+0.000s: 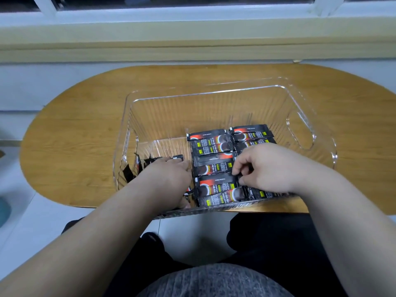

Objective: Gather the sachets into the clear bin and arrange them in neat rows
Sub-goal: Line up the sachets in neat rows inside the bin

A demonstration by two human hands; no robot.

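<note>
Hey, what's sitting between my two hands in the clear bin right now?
A column of black sachets, laid flat, lies between the left hand and right hand, seen in the head view.

an oval wooden table (70,133) with rounded ends stands against a white wall (32,82) below a window. a pale, cream-toned sill (192,37) runs the full width above it, under a white window frame (171,12) with dark panes (17,3). the floor (38,213) is light and smooth, and a blurred teal shape (3,207) sits at its left edge. the light is soft and even.
</note>
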